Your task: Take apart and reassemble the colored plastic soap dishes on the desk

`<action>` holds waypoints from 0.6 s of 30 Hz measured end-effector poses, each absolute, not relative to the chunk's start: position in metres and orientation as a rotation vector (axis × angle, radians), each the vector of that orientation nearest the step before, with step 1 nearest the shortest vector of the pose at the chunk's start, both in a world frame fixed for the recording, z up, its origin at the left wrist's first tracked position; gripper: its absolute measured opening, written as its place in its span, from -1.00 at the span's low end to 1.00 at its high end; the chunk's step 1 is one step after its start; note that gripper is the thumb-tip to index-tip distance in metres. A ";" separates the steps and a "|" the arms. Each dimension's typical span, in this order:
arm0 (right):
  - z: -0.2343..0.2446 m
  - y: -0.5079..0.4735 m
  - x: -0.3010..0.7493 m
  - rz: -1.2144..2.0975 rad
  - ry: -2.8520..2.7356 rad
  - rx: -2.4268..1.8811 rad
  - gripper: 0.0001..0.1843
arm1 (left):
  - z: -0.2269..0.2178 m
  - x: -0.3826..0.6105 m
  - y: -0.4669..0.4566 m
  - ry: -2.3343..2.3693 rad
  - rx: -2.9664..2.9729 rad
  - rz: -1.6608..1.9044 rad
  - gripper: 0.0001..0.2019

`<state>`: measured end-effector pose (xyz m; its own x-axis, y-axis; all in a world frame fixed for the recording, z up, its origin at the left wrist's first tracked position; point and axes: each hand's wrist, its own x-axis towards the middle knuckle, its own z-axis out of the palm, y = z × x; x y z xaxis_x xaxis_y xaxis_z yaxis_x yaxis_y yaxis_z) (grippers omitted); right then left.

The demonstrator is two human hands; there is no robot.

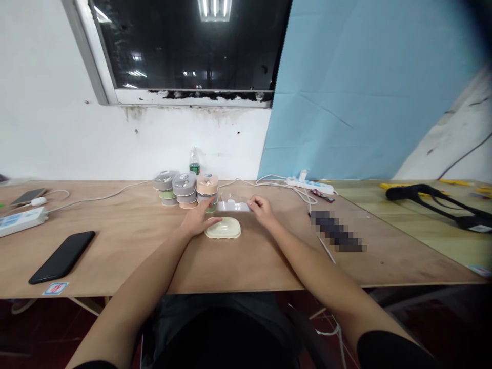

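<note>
My left hand (200, 218) rests on the wooden table (126, 241), fingers stretched, thumb touching the left rim of a cream oval dish (223, 228). Just behind the dish, my right hand (261, 207) is closed on the right end of a clear plastic tray (232, 205). Three stacks of small round containers (186, 189) with grey and peach lids stand right behind my left hand. A small bottle with a green label (194, 162) stands behind the stacks by the wall.
A black phone (62, 256) lies at front left, with a white power strip (21, 220) and another phone (27, 196) beyond it. A second power strip (309, 184) with cables lies right of the tray. A black strap-like object (434, 200) lies far right.
</note>
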<state>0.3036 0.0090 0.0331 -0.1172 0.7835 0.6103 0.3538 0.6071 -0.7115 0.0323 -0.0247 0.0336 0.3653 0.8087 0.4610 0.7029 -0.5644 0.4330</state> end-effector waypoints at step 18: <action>0.022 0.004 0.286 0.326 -2.037 -1.265 -0.45 | 0.037 0.031 -0.022 1.806 2.445 0.557 -0.33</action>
